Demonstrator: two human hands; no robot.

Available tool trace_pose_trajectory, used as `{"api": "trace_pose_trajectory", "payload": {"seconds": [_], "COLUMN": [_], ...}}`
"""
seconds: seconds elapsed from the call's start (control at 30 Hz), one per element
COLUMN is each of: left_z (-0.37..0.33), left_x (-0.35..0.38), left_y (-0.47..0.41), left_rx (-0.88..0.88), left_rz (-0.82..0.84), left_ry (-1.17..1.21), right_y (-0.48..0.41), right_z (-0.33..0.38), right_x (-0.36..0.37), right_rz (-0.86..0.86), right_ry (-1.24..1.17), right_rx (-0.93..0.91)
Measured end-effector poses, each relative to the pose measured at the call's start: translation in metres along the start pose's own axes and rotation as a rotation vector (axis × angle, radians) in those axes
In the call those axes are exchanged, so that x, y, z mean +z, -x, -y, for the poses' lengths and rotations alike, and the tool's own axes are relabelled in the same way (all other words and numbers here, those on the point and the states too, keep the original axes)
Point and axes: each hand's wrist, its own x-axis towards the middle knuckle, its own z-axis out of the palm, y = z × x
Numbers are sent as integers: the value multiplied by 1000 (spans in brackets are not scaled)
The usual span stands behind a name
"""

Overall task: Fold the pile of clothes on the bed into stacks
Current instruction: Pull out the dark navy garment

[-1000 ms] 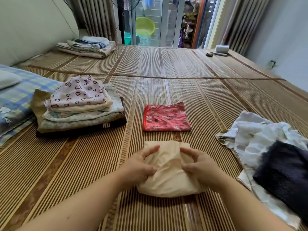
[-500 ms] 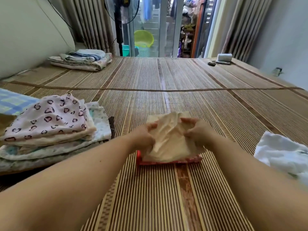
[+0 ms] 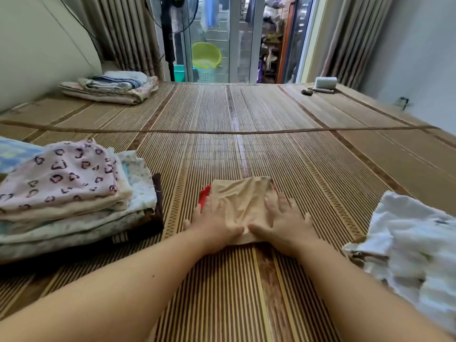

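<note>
Lowered since the earlier frame, the folded beige fabric garment (image 3: 240, 206) lies atop the folded red patterned cloth (image 3: 204, 195) in the middle of the striped woven mat (image 3: 320, 169), left hand (image 3: 214, 225) and right hand (image 3: 283, 223) pressing it open-palmed, starting a stack.

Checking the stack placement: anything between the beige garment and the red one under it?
Nothing visible. The beige garment lies directly on the red garment, whose edge peeks out at left. The left hand and right hand press flat on top.
</note>
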Motion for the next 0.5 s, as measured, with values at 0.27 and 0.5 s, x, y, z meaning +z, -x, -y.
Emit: {"api": "trace_pose_trajectory", "payload": {"seconds": [0.27, 0.5], "left_z": [-57, -133], "left_x": [10, 51], "left_y": [145, 240], "left_rx": [288, 453], "left_rz": [-223, -82], "left_ry": [-73, -75], "right_y": [171, 293], "right_z": [-15, -65], "right_x": [-20, -38], "right_rz": [-230, -313], "right_ry": [49, -101], "right_rx": [-15, 205]}}
